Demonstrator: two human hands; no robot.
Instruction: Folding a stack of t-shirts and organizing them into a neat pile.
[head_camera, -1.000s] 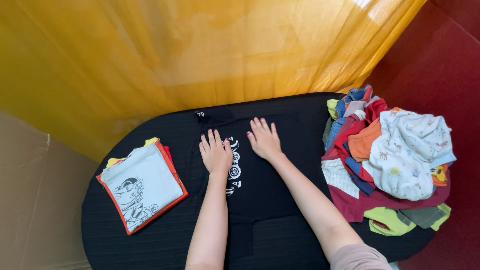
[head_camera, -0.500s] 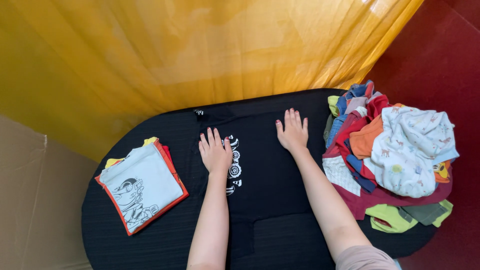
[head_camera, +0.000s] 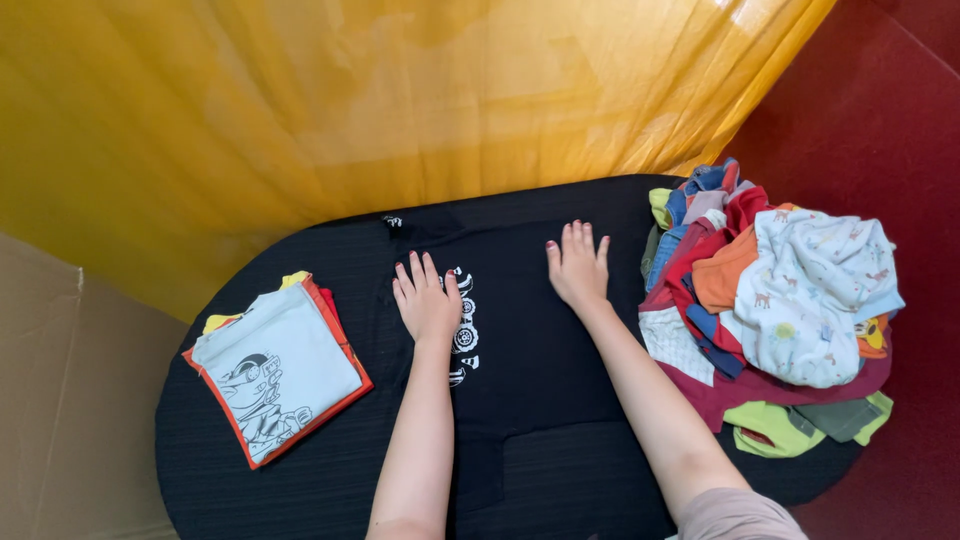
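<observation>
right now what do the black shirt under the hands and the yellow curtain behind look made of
Black shirt: looks like soft matte knit, probably cotton jersey; it lies flat and limp under the left hand and right hand, with a white print on it. Yellow curtain: thin, sheer woven fabric, possibly synthetic; light glows through its soft folds.

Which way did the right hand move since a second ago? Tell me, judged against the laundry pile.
Yes. The right hand slid right across the black shirt, away from the left hand and closer to the laundry pile.

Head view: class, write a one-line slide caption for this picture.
Both hands, left hand and right hand, press flat on a black T-shirt between a folded stack and a clothes pile.
</observation>
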